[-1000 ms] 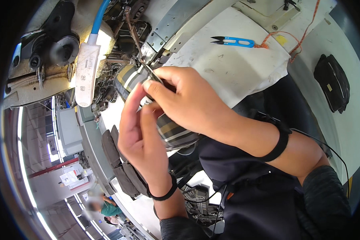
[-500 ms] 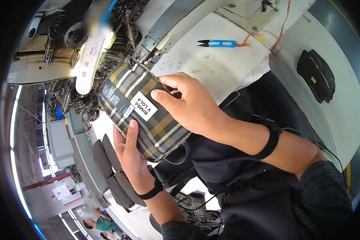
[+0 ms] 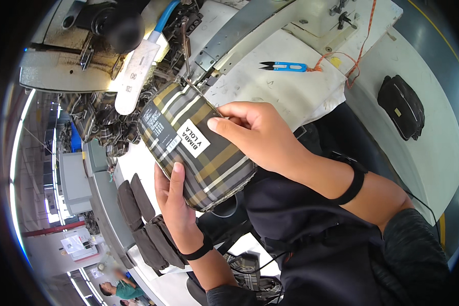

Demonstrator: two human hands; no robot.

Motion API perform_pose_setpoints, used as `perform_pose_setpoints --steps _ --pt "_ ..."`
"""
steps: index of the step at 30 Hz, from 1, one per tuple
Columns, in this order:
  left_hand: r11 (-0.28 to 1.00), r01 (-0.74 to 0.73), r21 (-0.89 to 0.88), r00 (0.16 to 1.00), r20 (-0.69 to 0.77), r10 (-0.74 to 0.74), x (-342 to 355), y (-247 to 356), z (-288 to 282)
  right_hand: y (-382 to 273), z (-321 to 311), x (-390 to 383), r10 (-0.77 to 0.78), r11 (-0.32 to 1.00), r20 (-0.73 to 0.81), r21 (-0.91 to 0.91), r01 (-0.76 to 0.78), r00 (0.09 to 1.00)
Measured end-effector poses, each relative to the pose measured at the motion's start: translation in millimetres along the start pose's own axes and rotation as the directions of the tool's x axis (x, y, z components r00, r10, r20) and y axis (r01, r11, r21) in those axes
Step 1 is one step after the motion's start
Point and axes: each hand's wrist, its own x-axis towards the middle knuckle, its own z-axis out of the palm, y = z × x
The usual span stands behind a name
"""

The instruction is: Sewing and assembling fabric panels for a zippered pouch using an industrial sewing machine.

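Note:
Between my two hands is a plaid fabric pouch [image 3: 214,166] in grey, olive and white, with raw edges along its seams. A white label patch and a dark printed tag lie on its face. My left hand [image 3: 177,199] grips its lower left edge, thumb on top and fingers beneath. Around the upper right edge my right hand [image 3: 262,132] is closed, its thumb pressing beside the white patch and its other fingers partly hidden. The pouch's far end is close to the metal arm of a sewing machine [image 3: 188,76].
Blue thread snips [image 3: 285,67] on an orange cord lie on the white work surface [image 3: 275,97]. A dark zippered pouch [image 3: 402,108] sits on the right-hand table. Several dark pouches [image 3: 150,239] rest at lower left, and bunched plaid fabric [image 3: 104,127] lies beyond my hands. A person [image 3: 122,289] is in the background.
The view has shifted a little, so pouch and hands appear slightly further right and lower. Both hands keep the same hold on the pouch.

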Motion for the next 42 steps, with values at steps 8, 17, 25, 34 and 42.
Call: perform_pose_setpoints --steps 8,17,25,34,42 --pt "0.998 0.009 -0.068 1.0 -0.021 -0.01 -4 -25 3 8 2 0 0.093 0.931 0.007 0.354 -0.09 0.996" --pt "0.999 -0.041 -0.009 0.998 0.045 0.042 -7 -21 5 -7 17 56 -0.233 0.919 -0.092 -0.346 0.189 0.968" --pt "1.0 0.001 -0.032 0.996 0.084 0.002 -6 -24 -3 1 12 50 -0.213 0.962 -0.051 -0.186 0.2 0.976" --pt "0.988 -0.113 -0.103 0.992 -0.064 0.107 -51 -58 13 -1 -21 -26 0.003 0.992 0.105 -0.123 0.01 0.994" --pt "0.97 -0.211 -0.116 0.975 -0.097 0.201 -68 -60 22 -23 -21 -20 0.081 0.997 0.13 -0.004 -0.082 0.988"
